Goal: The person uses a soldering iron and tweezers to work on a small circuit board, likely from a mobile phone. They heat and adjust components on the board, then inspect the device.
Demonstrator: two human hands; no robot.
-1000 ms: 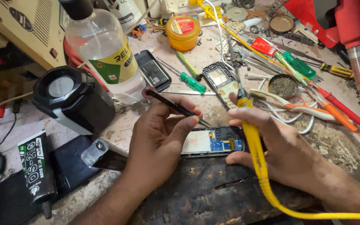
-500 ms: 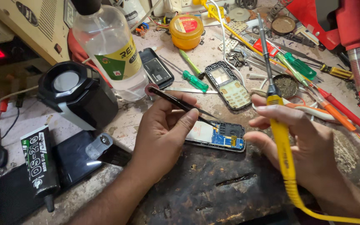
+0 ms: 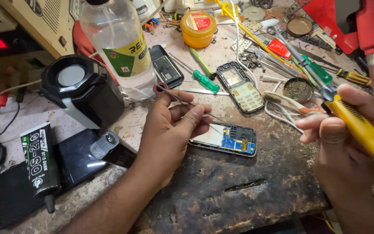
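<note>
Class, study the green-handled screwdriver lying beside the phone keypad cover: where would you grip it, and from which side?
Grip the green-handled screwdriver by its thick ridged handle, from above. It lies flat on the bench; the thin shaft offers little hold, and the keypad cover crowds its right side.

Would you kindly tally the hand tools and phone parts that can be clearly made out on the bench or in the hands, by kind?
Tweezers, in the left hand: 1
Soldering iron, yellow, in the right hand: 1
Green-handled screwdrivers: 3
Opened phone with blue circuit board: 1
Phone keypad front cover: 1
Black phone back shell: 1
Total: 8
</note>
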